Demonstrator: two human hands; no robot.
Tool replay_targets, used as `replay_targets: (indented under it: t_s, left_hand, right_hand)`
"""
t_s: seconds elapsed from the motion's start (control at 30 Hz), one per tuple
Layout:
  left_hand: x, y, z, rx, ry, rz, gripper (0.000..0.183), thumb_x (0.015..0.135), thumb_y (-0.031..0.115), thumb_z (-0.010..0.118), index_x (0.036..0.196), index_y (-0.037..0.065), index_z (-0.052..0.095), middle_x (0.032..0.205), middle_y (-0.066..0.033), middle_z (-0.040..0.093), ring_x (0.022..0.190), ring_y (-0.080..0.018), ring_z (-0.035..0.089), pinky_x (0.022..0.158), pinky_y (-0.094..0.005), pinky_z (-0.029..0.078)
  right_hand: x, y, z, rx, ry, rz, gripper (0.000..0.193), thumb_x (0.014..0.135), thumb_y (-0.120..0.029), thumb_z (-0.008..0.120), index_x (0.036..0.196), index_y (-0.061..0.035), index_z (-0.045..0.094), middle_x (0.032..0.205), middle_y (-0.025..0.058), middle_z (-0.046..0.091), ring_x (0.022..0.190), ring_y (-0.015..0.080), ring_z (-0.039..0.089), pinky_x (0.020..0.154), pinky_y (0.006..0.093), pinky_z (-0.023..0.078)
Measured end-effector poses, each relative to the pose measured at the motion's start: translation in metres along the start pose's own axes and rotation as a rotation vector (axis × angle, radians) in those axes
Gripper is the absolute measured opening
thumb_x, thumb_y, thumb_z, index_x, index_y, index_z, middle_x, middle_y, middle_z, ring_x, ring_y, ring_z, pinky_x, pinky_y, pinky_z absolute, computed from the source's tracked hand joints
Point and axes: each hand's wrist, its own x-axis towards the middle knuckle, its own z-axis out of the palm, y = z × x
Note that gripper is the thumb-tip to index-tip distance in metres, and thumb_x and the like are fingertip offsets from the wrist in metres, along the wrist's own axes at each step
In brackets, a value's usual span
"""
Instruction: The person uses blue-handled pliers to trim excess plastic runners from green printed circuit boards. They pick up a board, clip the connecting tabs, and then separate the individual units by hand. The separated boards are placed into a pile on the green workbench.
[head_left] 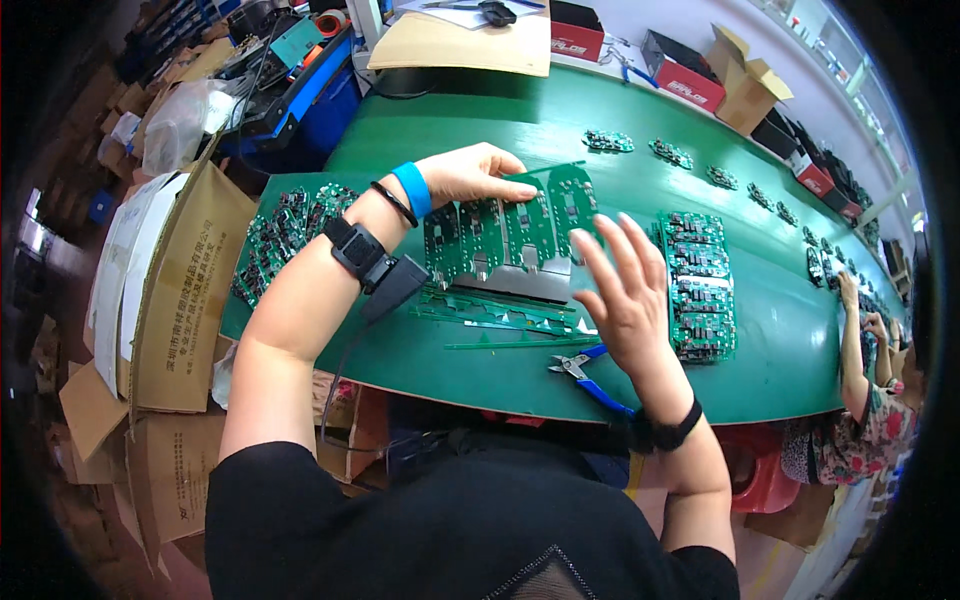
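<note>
My left hand (478, 175) grips the top edge of a green circuit board panel (538, 228), made of several rounded boards side by side, and holds it tilted above the table. Beside the panel's right end is my right hand (632, 300), fingers spread; whether a fingertip touches the board cannot be told. Below the panel lie thin green board strips (520, 318), and a grey metallic surface (525, 283) shows behind its lower edge. Side cutters with blue handles (597, 388) rest near the table's front edge.
Stacked panels (700, 290) stand to the right, and loose boards (290, 235) are heaped at left. Small board groups (670, 152) line the green table (470, 110). Cardboard boxes (180, 290) flank the left side. Another person's arm (852, 345) works at far right.
</note>
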Motion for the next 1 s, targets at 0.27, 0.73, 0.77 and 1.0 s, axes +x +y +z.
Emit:
replay_targets:
  t_s: [0.27, 0.73, 0.77, 1.0]
  left_hand:
    - [-0.043, 0.036, -0.002, 0.175, 0.144, -0.008, 0.066, 0.094, 0.063, 0.04, 0.122, 0.007, 0.062, 0.118, -0.0062, 0.065, 0.108, -0.0195, 0.059, 0.093, -0.0377, 0.044]
    - [-0.047, -0.008, 0.012, 0.327, 0.304, 0.174, 0.025, 0.087, 0.019, 0.069, 0.103, 0.0, 0.068, 0.088, -0.0045, 0.069, 0.078, -0.0084, 0.058, 0.071, -0.0254, 0.049]
    - [-0.047, -0.008, 0.013, 0.338, 0.316, 0.166, 0.025, 0.087, 0.02, 0.069, 0.103, 0.0, 0.068, 0.088, -0.0047, 0.069, 0.077, -0.0084, 0.058, 0.07, -0.0255, 0.049]
    - [-0.044, -0.008, 0.017, 0.35, 0.383, 0.143, 0.025, 0.087, 0.02, 0.069, 0.102, 0.0, 0.067, 0.085, -0.0042, 0.068, 0.077, -0.0087, 0.057, 0.071, -0.0261, 0.048]
  right_hand:
    - [0.062, 0.014, 0.012, 0.435, -0.028, 0.153, 0.016, 0.077, -0.008, 0.066, 0.093, -0.0033, 0.064, 0.089, 0.0127, 0.065, 0.085, 0.031, 0.062, 0.076, 0.0389, 0.049]
    - [0.058, 0.02, 0.046, 0.619, -0.211, 0.422, 0.019, 0.08, -0.011, 0.069, 0.093, 0.0023, 0.064, 0.08, 0.0181, 0.064, 0.073, 0.0289, 0.064, 0.068, 0.0354, 0.05]
    - [0.056, 0.02, 0.046, 0.636, -0.199, 0.428, 0.019, 0.08, -0.011, 0.069, 0.092, 0.0022, 0.064, 0.081, 0.0182, 0.064, 0.074, 0.0292, 0.064, 0.068, 0.0357, 0.049]
    - [0.058, 0.028, 0.054, 0.541, -0.145, 0.326, 0.019, 0.08, -0.011, 0.07, 0.095, 0.0002, 0.065, 0.081, 0.0158, 0.059, 0.075, 0.0294, 0.061, 0.069, 0.0373, 0.047]
